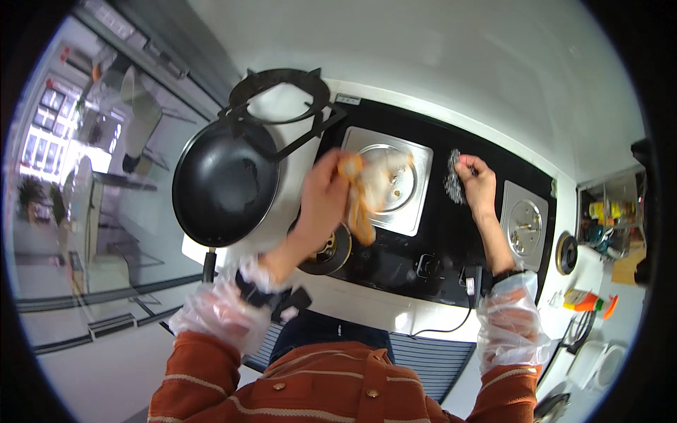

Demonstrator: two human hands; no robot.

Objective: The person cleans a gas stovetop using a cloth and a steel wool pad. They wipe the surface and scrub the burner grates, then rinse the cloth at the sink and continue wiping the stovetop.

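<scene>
My left hand [323,196] grips a cloth [361,211] with orange edging, blurred, above the left part of a black gas cooktop [391,259]. Behind the cloth lies a square steel burner plate [415,211]. In my right hand [477,185] is a steel wool scrubber [454,180], pinched between thumb and fingers over the middle of the cooktop. A second steel burner plate [523,224] with bare burner parts is to the right of that hand. Below my left hand, partly hidden by it, a round black burner part [338,256] rests at the cooktop's edge. Clear plastic sleeves cover both forearms.
A black frying pan [225,185] lies on the left counter, with a black pan support [248,87] overlapping its rim. Another round burner part [567,254] sits right of the cooktop. A black device [469,280] with a cable is at the front edge. An orange spray bottle [584,300] lies farther right.
</scene>
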